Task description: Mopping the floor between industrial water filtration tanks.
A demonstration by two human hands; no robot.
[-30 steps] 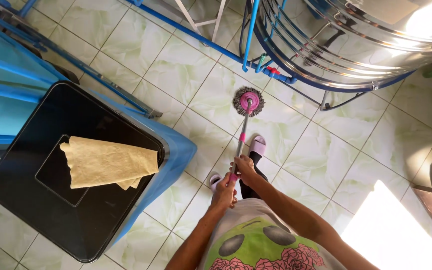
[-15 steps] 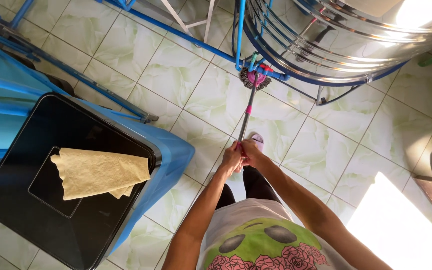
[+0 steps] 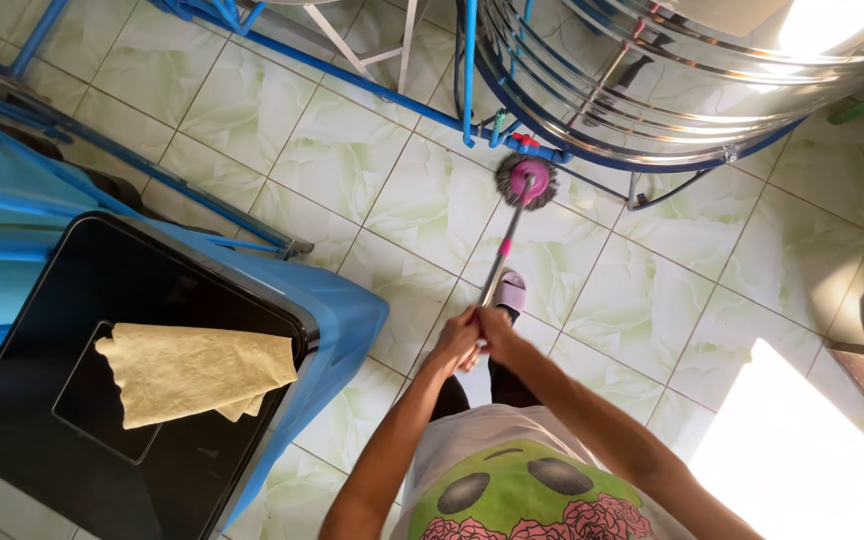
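Note:
Both my hands grip the top of a mop handle [image 3: 500, 258], a thin silver pole with pink bands. My left hand [image 3: 455, 340] and my right hand [image 3: 493, 327] sit side by side on it, just above my foot in a pink slipper [image 3: 511, 292]. The round grey mop head [image 3: 526, 179] with a pink hub rests on the pale green floor tiles [image 3: 352, 160], close to the blue pipe frame [image 3: 472, 70] beneath a big steel tank.
A blue bin with a black lid [image 3: 72, 400] stands at my left, a yellow cloth [image 3: 192, 370] draped on it. A large steel tank [image 3: 692, 70] on a blue stand fills the upper right. Bright sunlight [image 3: 812, 450] falls on the floor at the lower right.
The mop head was pushed forward to the blue frame under the tank, then drawn back a little. Both hands stayed on the handle.

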